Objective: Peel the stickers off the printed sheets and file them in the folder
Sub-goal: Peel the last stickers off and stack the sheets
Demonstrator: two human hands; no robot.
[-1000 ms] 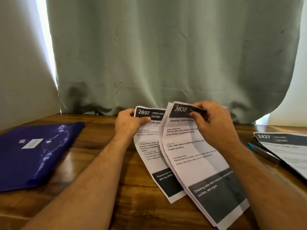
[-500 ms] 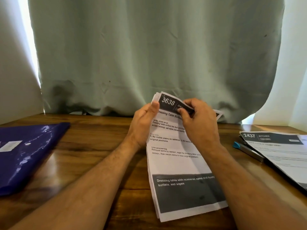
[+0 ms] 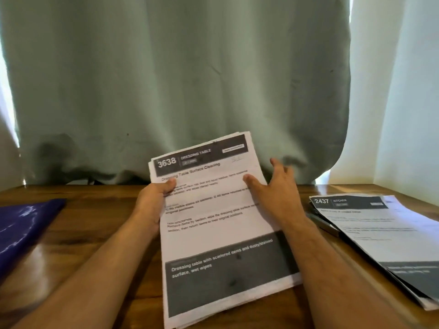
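A small stack of printed sheets (image 3: 213, 224) is held up in the middle, its top page headed "3638 Dressing Table". My left hand (image 3: 154, 198) grips the stack's left edge, thumb on the front. My right hand (image 3: 273, 188) lies against the right edge with fingers spread and thumb on the page. A blue folder (image 3: 23, 229) lies on the table at the left. No loose sticker shows on the top page.
A second stack headed "2437 Kitchen" (image 3: 384, 238) lies at the right, with a pen (image 3: 320, 222) tucked beside and partly under it. The wooden table (image 3: 95, 233) runs up to a green curtain (image 3: 178, 79) at the back.
The two fanned sheets were brought together into one stack. My right hand let go of the top corner and now lies open on the right edge. The view shifted right.
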